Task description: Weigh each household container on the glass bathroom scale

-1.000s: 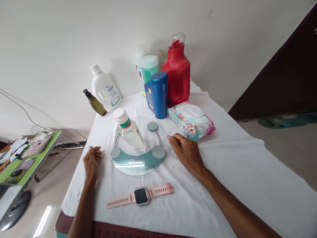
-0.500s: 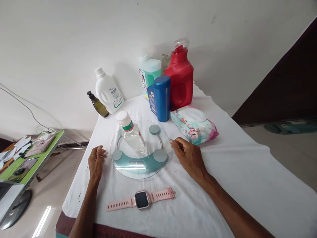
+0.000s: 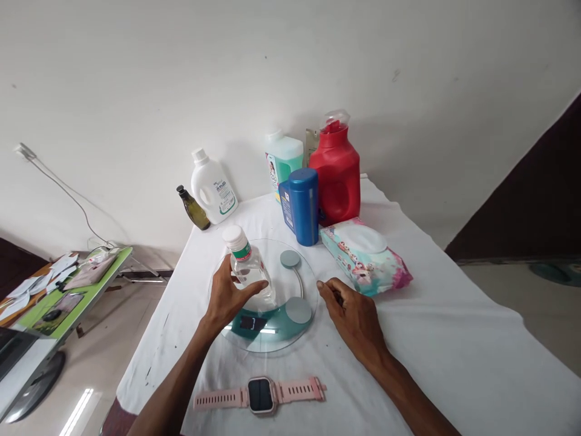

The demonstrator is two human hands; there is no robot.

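A small clear bottle with a white cap and green label stands on a round glass scale on the white-covered table. My left hand wraps around the bottle's lower body, thumb on its right side. Beside the scale's right edge my right hand rests on the cloth with its fingers curled and nothing visible in them. A pink smartwatch lies flat near the table's front edge, below both hands.
Behind the scale stand a blue canister, a red jug, a teal bottle, a white detergent bottle and a dark olive bottle. A wet-wipes pack lies right. A green side table stands left.
My left hand has moved from the cloth left of the scale onto the bottle and closed around it. The right hand has stayed beside the scale. The camera has tilted upward.
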